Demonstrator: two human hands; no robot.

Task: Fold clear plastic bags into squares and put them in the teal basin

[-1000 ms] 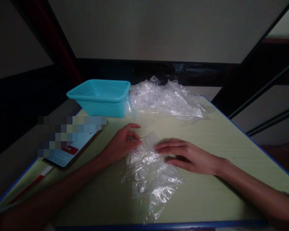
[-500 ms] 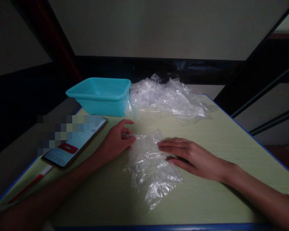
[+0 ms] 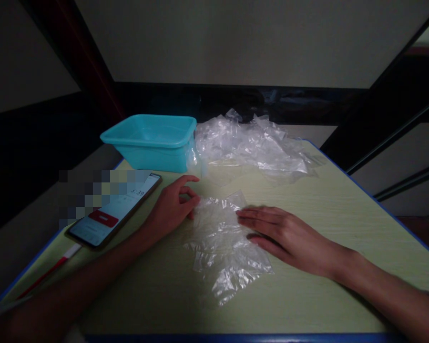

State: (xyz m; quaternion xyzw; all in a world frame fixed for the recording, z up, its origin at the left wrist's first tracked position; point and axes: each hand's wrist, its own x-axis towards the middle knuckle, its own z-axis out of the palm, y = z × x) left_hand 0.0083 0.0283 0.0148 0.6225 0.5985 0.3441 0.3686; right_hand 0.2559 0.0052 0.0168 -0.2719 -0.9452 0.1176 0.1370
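Note:
Clear, crinkled plastic bags (image 3: 219, 238) lie flat and overlapping in the middle of the table; how many there are is hard to make out. At their upper left corner, my left hand (image 3: 175, 202) has its thumb and a curled finger pinched on the edge of the plastic, with the index finger reaching out above. My right hand (image 3: 282, 231) rests on their right side, fingers stretched and lying flat, thumb apart. A loose heap of similar clear plastic bags (image 3: 250, 143) sits at the back of the table.
A turquoise plastic basin (image 3: 150, 155) stands at the back left, with clear plastic against its right side. Left of my left hand lies a phone (image 3: 107, 216) with a red and white cable (image 3: 62, 259). The pale table (image 3: 336, 205) has blue edges.
The upper left part of the bags lies a little flatter, and my left thumb has drawn back slightly. My right hand stays nearly in place. The view has shifted a little.

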